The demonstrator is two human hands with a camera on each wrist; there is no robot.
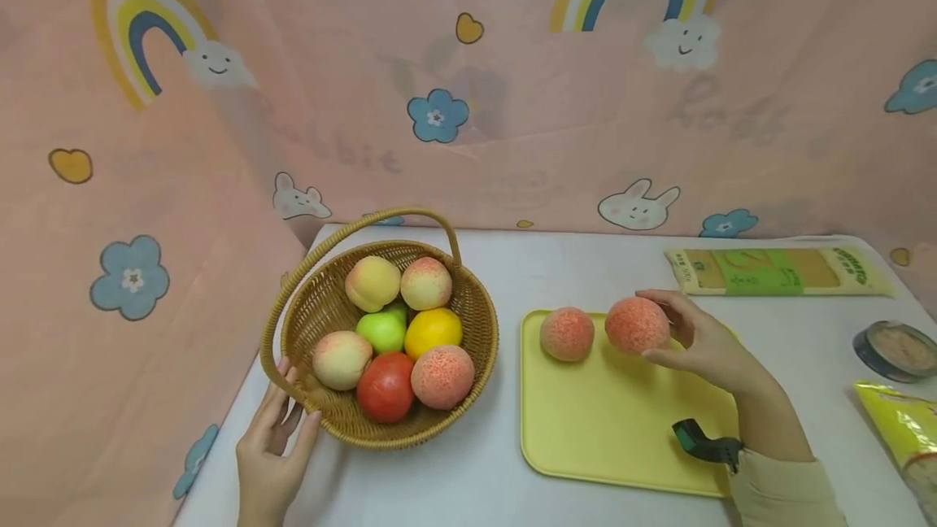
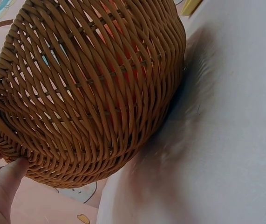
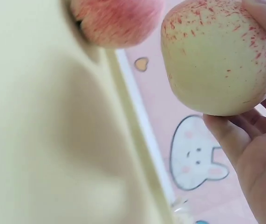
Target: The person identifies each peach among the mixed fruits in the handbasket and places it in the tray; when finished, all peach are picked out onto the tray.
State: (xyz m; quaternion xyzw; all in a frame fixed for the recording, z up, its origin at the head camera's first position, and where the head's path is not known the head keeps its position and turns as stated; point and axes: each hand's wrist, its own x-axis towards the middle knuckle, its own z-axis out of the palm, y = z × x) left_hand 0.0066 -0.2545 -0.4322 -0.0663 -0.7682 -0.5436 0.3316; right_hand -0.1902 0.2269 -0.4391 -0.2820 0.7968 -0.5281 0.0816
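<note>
My right hand (image 1: 713,348) holds a red-speckled peach (image 1: 635,325) over the far part of the yellow tray (image 1: 607,437). In the right wrist view this peach (image 3: 216,70) shows a pale side and hangs above the tray surface, thumb and fingers around it. A second peach (image 1: 567,334) lies on the tray to its left. My left hand (image 1: 271,446) grips the near-left rim of the wicker basket (image 1: 489,348), by the foot of its handle. In the left wrist view the thumb (image 2: 11,175) presses on the woven edge.
Inside the basket lie several peaches (image 1: 442,376), a red fruit (image 1: 385,387), a green fruit (image 1: 382,332) and a yellow lemon (image 1: 433,334). A noodle packet (image 1: 779,271), a round tin (image 1: 896,350) and a yellow snack bag (image 1: 904,429) lie at the right.
</note>
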